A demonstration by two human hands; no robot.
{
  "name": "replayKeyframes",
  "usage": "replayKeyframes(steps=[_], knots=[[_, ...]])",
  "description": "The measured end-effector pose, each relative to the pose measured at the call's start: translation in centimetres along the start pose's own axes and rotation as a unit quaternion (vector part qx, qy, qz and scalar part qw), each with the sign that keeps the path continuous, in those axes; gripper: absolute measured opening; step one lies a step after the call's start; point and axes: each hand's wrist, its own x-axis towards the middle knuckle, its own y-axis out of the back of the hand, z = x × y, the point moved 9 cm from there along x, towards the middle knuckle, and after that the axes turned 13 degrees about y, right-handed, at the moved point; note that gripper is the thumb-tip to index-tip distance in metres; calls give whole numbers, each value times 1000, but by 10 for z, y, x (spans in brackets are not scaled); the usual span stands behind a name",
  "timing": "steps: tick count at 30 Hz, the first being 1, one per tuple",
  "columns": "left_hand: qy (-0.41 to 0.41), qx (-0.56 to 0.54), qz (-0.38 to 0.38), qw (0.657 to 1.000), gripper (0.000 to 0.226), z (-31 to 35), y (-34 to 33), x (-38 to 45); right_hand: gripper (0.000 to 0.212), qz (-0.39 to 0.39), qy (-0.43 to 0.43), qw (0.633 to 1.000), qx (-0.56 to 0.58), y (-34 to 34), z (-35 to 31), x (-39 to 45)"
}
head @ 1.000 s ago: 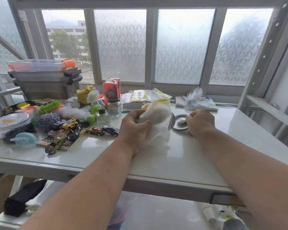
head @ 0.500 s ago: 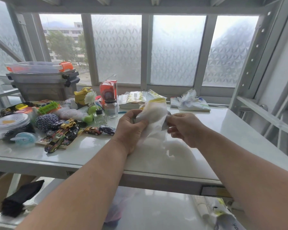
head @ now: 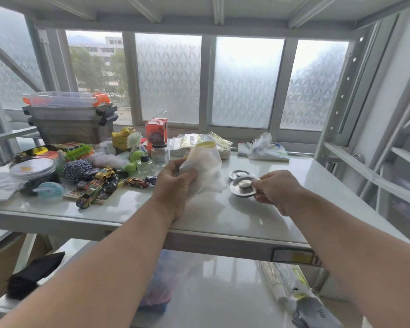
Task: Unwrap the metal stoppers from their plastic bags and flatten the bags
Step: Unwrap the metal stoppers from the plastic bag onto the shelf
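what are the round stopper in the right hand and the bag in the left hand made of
Stopper in the right hand: looks like polished metal, silvery with bright window reflections on its disc.
Bag in the left hand: seems thin, soft plastic film, milky and translucent, crumpling into folds where gripped.

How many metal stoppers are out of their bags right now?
2. One metal stopper is held in the right hand above the table; the other stopper lies on the table just behind it. The bag may hide more.

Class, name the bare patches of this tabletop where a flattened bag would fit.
Bare: the near strip between the left hand and the table edge, and the right end beyond the right hand. Crowded: the left side, around the toy cars.
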Motion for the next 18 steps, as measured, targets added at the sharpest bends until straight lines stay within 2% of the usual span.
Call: replayKeyframes(steps=[2,5,6,7,8,9,11,14,18], knots=[[5,11,-10,1000,32,-1,-2,-5,14,-16,8,995,-96,2,4,1],[15,10,-28,999,32,-1,-9,-12,27,-33,85,944,-316,2,-12,0],[18,7,-34,999,32,-1,-11,-15,24,-17,122,937,-327,0,-22,-3],[21,3,-42,999,32,-1,-13,-17,20,-11,155,942,-298,-5,-32,-8],[24,-1,-48,999,33,-1,-15,-19,17,-19,167,960,-222,-13,-39,-11],[27,-1,-55,998,33,-2,-17,-20,15,-39,160,979,-123,-24,-44,-16],[29,3,-70,997,30,-3,-20,-24,7,-94,106,990,25,-49,-46,-26],[25,-7,-92,995,37,-1,-22,-29,17,-122,65,984,109,-73,-51,-35],[32,7,-89,995,56,2,-13,-30,19,-103,-36,979,170,-88,-38,-37]])
